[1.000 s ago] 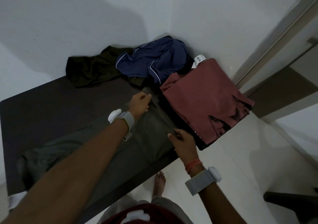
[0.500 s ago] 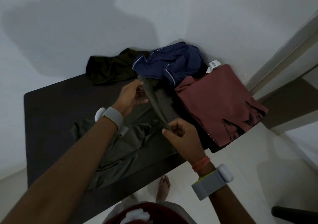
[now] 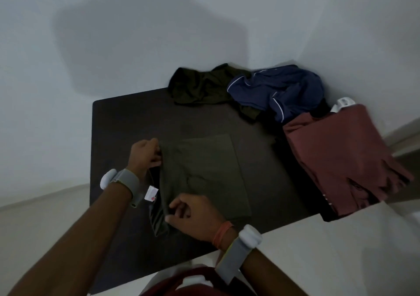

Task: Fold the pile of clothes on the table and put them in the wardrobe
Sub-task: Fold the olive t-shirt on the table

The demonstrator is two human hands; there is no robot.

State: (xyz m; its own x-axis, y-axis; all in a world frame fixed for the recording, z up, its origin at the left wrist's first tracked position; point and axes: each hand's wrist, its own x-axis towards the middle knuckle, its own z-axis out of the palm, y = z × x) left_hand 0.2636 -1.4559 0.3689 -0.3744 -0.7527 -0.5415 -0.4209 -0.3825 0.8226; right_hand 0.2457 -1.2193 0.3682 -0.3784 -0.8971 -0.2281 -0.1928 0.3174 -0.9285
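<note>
1. Olive garment [image 3: 204, 175]: stretched long across the worktop [image 3: 127, 118] a second ago, lifted by one end half a second ago, now doubled into a compact rectangle mid-worktop, close to the near edge.
2. Left hand [image 3: 145, 157]: fingers [image 3: 156, 159] curled, pinching the far corner of the garment's left edge.
3. Right hand [image 3: 193, 214]: fingers [image 3: 176, 205] curled on the near corner of that same edge, where the cloth bunches.
4. White tag [image 3: 151, 193]: pokes out from the left edge, between the two hands.
5. Unmoved: dark green garment [image 3: 200, 86] and navy garment [image 3: 277, 91], crumpled at the back by the wall; maroon folded stack [image 3: 341, 155] at the right end, overhanging the edge.
6. Likely meaning: one fold made, bunched edge wants tidying or another fold; two crumpled pieces left; no wardrobe in view.
</note>
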